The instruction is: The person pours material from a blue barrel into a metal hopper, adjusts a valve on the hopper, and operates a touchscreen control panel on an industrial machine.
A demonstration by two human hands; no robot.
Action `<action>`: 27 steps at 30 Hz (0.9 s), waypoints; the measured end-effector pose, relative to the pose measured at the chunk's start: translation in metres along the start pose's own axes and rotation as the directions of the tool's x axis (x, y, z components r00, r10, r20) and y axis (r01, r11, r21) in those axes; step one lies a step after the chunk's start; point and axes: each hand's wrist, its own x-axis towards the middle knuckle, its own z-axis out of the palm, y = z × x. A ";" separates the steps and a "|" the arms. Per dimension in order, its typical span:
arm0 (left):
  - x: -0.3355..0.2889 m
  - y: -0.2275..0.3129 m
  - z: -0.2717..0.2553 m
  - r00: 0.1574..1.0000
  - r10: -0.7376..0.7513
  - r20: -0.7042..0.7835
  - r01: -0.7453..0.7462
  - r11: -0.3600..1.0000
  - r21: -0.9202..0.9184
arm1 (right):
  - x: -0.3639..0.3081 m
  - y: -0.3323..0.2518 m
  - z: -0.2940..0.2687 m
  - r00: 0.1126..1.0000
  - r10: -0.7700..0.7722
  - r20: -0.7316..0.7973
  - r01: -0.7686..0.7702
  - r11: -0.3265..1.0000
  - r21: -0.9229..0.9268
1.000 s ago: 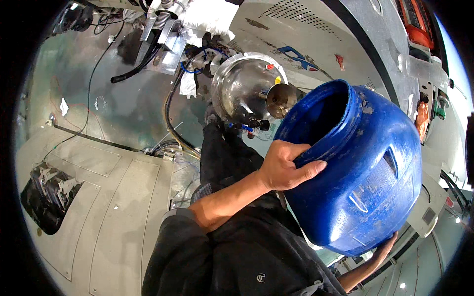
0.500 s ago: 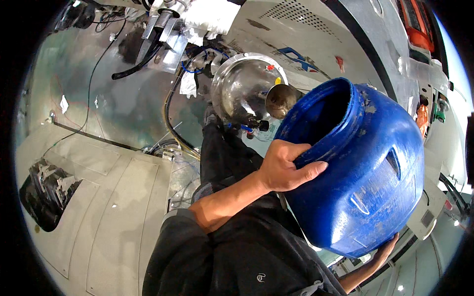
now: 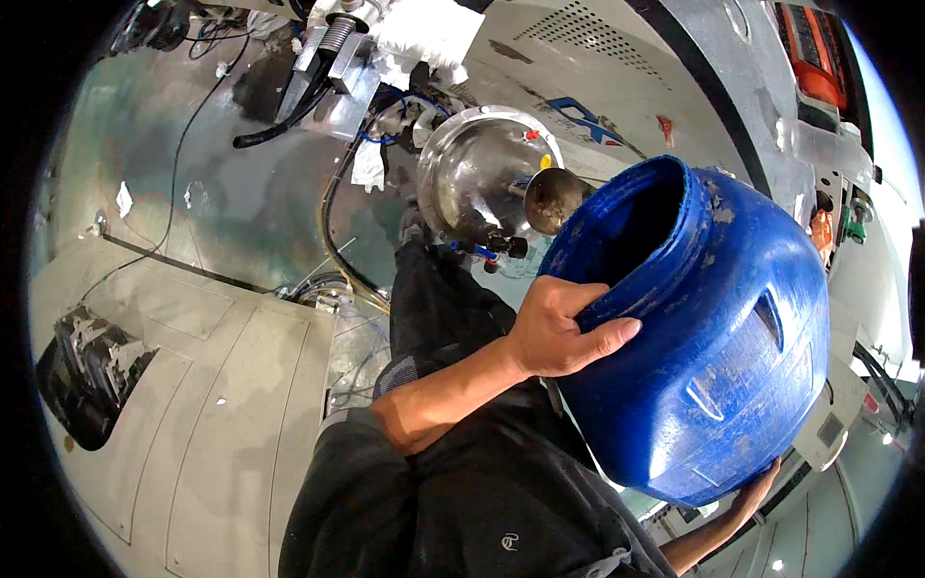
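Barrel [image 3: 708, 376], big and blue, is held tipped, its mouth [image 3: 631, 229] toward the metal funnel [image 3: 553, 200] by the round tank [image 3: 472, 183]. Its rim [image 3: 688, 217] is gripped by fingers [image 3: 609, 337] of the left hand [image 3: 557, 329]; its bottom [image 3: 673, 486] is held from below by the right hand [image 3: 759, 489].

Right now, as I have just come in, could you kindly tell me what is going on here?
Someone is holding a tilted blue drum with both hands: the left hand grips its rim, and the right hand supports it near the base. Its open mouth is turned toward a funnel-shaped metal cup beside a round metal vessel. Nothing is visibly pouring out.
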 end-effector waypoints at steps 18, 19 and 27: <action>0.001 0.005 0.004 0.999 0.031 -0.021 -0.031 0.999 -0.019 | -0.022 -0.027 0.002 0.996 -0.066 -0.064 0.063 0.997 -0.052; 0.001 0.003 0.006 0.999 0.045 -0.029 -0.045 0.999 -0.026 | -0.019 -0.028 -0.002 0.997 -0.065 -0.053 0.062 0.997 -0.047; 0.000 0.005 0.009 0.996 0.076 -0.039 -0.076 0.997 -0.010 | -0.033 -0.042 0.016 0.994 -0.081 -0.074 0.079 0.996 -0.028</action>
